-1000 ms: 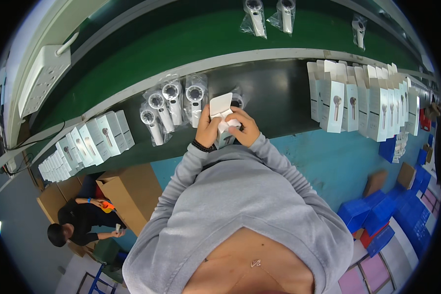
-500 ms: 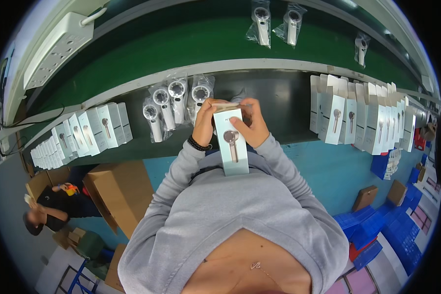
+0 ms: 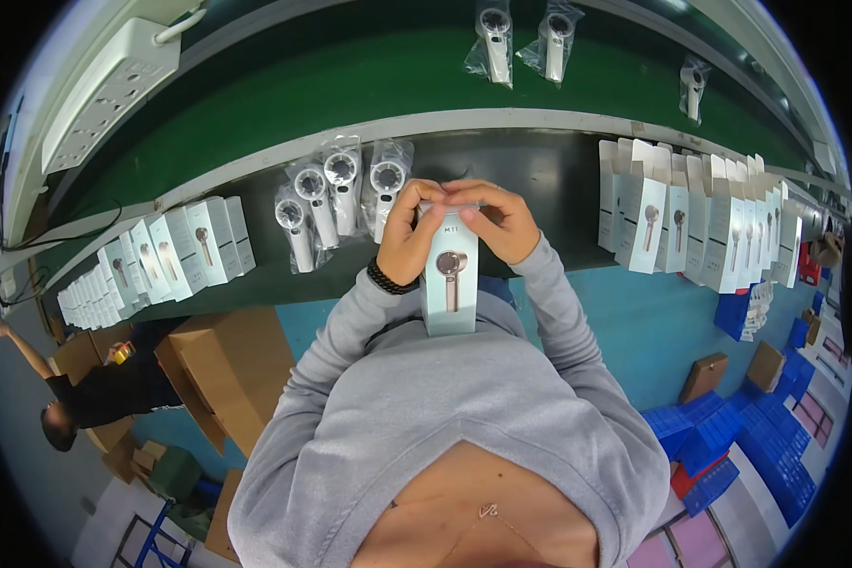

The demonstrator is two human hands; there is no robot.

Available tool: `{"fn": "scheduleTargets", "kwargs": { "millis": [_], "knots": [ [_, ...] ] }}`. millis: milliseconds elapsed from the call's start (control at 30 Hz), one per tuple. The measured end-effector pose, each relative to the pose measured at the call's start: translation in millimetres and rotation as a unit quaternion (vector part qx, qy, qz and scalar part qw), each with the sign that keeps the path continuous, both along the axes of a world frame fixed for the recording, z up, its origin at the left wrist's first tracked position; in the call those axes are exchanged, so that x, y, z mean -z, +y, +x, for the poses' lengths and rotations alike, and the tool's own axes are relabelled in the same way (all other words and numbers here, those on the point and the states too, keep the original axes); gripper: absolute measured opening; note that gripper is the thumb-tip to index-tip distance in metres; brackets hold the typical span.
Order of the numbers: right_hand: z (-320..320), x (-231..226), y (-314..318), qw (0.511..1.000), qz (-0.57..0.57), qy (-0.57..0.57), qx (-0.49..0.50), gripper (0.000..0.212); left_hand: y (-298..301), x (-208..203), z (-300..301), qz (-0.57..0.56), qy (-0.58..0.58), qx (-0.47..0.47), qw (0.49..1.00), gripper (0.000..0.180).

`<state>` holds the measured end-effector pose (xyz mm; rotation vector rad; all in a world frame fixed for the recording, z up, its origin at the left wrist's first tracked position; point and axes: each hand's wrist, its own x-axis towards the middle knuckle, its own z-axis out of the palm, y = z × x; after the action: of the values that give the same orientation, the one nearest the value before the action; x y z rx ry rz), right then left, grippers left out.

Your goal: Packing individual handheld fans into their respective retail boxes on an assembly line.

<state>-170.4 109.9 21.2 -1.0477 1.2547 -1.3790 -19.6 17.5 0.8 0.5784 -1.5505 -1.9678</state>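
Observation:
A pale mint and white box (image 3: 439, 308), printed with a picture of a handheld fan, stands upright between my hands, its lower end close to my sweater. My left hand (image 3: 406, 237) grips its upper left side, thumb on the front face. From the other side my right hand (image 3: 504, 223) holds the top edge, its thumb pressed near the flap. Fingers of both hands meet over the top and hide most of it. Just left of my hands lie several bagged white handheld fans (image 3: 342, 189) on the dark bench.
Closed boxes (image 3: 182, 251) line the bench at left. Boxes with raised flaps (image 3: 648, 218) stand at right. More bagged fans (image 3: 498, 43) lie on the green shelf beyond. A power strip (image 3: 114, 90) hangs upper left. A person (image 3: 104, 393) is near a cardboard carton (image 3: 232, 364).
My right hand has shifted from the box's front and side up to its top edge. The open-looking top is now covered by both hands. At left, the other person has stretched out an arm.

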Motion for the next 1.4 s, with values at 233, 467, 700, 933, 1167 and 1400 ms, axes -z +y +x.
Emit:
{"fn": "scheduleTargets", "kwargs": {
  "millis": [233,467,700,933,1167,1400],
  "knots": [
    [-16.7,-9.3,-9.1,0.995,0.085,-0.034,-0.036,0.018,-13.8,-24.7,1.3,0.063,-0.081,0.076,0.992,0.014],
    [-13.3,-0.3,-4.3,0.996,0.073,-0.055,-0.023,0.02,-14.6,-24.4,5.7,0.032,-0.076,0.075,0.994,0.014],
    [-15.8,0.8,-6.8,0.992,0.12,-0.015,-0.038,0.02,-12.6,-10.1,13.3,-0.013,-0.041,0.055,0.998,0.012],
    [1.5,-6.4,-2.9,0.997,0.08,-0.003,-0.011,0.021,-11.8,-3.2,20.4,-0.005,-0.013,0.046,0.999,0.013],
    [-3.7,5.3,-9.7,0.994,0.105,-0.013,0.018,0.019,-16.8,-10.0,14.9,0.039,-0.084,0.072,0.993,0.009],
    [-11.1,-0.6,-12.1,0.992,0.124,-0.008,-0.008,0.016,-20.3,-19.2,8.3,0.069,-0.113,0.081,0.988,0.01]
  ]
}}
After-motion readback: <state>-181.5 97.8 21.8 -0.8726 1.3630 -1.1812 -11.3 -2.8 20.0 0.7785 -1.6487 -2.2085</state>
